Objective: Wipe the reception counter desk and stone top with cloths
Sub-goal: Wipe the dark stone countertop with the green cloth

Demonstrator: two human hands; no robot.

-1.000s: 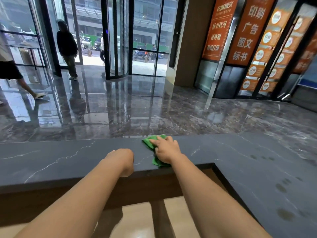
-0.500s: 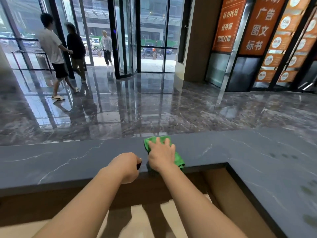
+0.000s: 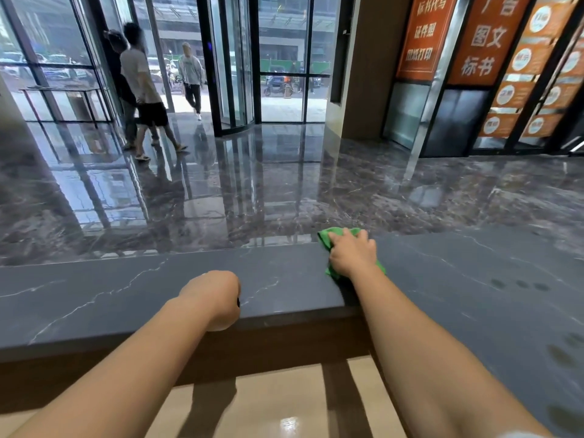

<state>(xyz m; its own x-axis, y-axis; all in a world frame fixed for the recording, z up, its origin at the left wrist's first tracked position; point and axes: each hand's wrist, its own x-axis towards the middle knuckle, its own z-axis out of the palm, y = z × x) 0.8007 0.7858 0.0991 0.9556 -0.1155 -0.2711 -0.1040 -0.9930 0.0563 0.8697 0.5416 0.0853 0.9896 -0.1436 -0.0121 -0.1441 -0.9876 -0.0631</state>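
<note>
Cloth [image 3: 323, 238]: lying on the stone top [image 3: 126, 298], by its far edge.
Right hand [image 3: 351, 253]: resting on the cloth.
Left hand [image 3: 212, 295]: sitting to its left, at the near edge.

The dark grey stone desk [image 3: 126, 298] has thin white lines. A green cloth [image 3: 325, 238] lies on it. Dark spots [image 3: 521, 284] dot its right side.
</note>
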